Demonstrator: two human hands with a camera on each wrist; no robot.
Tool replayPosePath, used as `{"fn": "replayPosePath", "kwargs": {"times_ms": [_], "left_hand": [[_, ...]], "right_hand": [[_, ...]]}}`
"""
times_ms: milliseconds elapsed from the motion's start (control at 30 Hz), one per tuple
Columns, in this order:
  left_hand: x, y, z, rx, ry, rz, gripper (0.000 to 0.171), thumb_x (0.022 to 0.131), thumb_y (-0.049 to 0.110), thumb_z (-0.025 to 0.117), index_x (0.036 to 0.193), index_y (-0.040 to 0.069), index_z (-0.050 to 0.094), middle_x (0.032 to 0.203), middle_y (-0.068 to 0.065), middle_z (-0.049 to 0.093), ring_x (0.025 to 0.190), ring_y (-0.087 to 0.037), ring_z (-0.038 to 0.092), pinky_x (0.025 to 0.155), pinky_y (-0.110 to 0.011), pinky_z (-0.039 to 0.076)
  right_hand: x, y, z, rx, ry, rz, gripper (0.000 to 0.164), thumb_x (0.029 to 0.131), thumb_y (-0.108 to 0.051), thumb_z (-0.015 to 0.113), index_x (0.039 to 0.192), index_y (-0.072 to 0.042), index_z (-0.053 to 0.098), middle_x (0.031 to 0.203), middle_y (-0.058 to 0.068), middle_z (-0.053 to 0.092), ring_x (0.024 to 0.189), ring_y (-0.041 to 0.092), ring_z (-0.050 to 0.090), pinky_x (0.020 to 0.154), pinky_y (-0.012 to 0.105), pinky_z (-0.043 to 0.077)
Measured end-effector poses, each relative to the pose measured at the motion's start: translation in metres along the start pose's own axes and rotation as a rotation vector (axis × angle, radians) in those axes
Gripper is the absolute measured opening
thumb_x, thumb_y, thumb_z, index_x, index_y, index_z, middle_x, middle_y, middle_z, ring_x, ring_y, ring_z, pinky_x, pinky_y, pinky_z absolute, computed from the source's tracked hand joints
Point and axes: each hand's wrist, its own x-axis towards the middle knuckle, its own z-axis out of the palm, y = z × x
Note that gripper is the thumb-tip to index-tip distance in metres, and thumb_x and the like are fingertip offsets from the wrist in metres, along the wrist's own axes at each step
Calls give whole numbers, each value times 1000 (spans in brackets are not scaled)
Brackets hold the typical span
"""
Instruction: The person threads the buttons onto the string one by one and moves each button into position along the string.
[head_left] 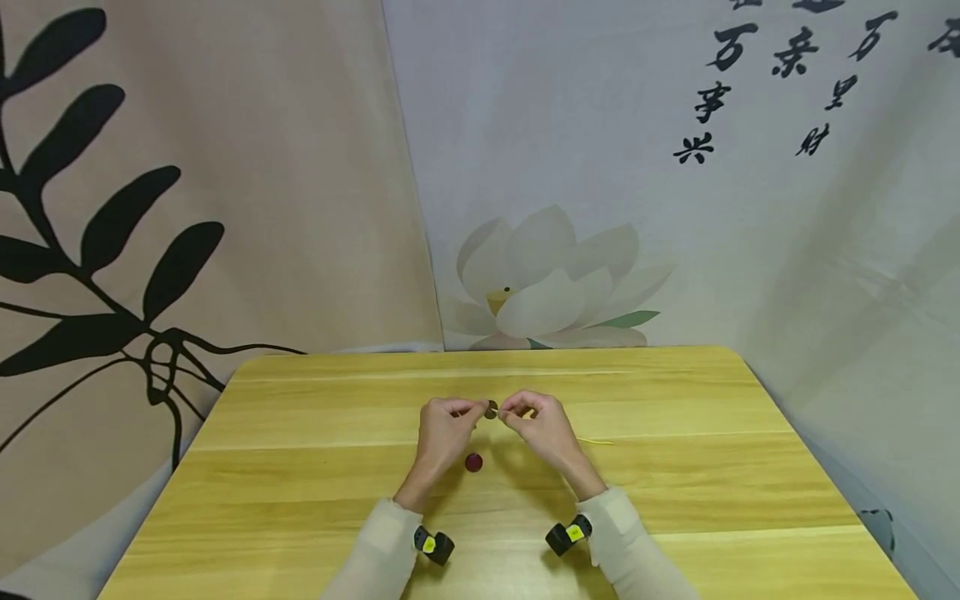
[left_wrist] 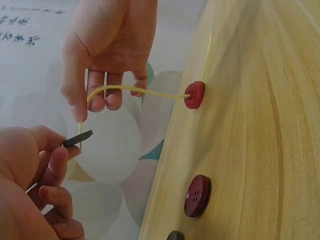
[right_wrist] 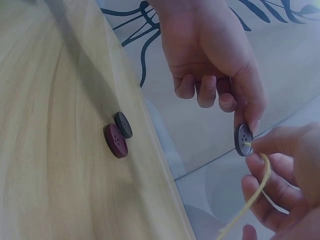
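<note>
My left hand (head_left: 442, 433) pinches a dark grey round button (right_wrist: 241, 142) by its edge, between thumb and finger. Close beside it, my right hand (head_left: 543, 427) pinches a yellow cord (right_wrist: 254, 197) near its end. In the right wrist view the cord meets one of the button's holes. A short thin bit shows below the button in the left wrist view. From my right fingers the cord runs to a bright red button (left_wrist: 196, 95) on the table, entering a hole in it. Both hands are held above the table.
A dark maroon button (head_left: 473, 462) lies on the wooden table (head_left: 300, 500) between my forearms. Another dark button (right_wrist: 123, 124) sits right by it. A patterned cloth backdrop (head_left: 337, 167) hangs behind the table's far edge.
</note>
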Motion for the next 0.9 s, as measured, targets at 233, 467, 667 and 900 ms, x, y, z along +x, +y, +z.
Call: {"fn": "replayPosePath", "kwargs": {"times_ms": [233,467,667,900], "left_hand": [[-1,0,2,-9,4,17,17,90,20,73,77,10,81,66,-6,69,54,-9,52,49,-22,41],[-2,3,2,-12,3,8,17,89,21,73,77,11,81,62,-3,66,52,-9,49,48,-22,38],[-3,2,1,-29,-4,-15,18,90,21,73,78,10,81,66,-2,69,54,-11,51,50,-22,41],[-2,0,3,-65,9,-51,17,90,19,72,81,8,81,76,-7,73,57,-11,53,52,-24,43]], "right_hand": [[0,1,2,-2,4,2,5,90,-13,73,86,-15,74,76,-7,67,80,13,59,78,35,40],[1,0,4,-10,7,-3,5,89,-12,73,85,-15,74,75,-8,67,79,14,59,78,35,39],[0,-1,4,-13,11,-1,1,89,-15,74,88,-15,73,75,-8,66,77,13,59,79,36,42],[-1,1,5,-14,-6,-10,17,88,-16,75,105,-14,70,77,-5,66,78,14,60,76,34,45]]}}
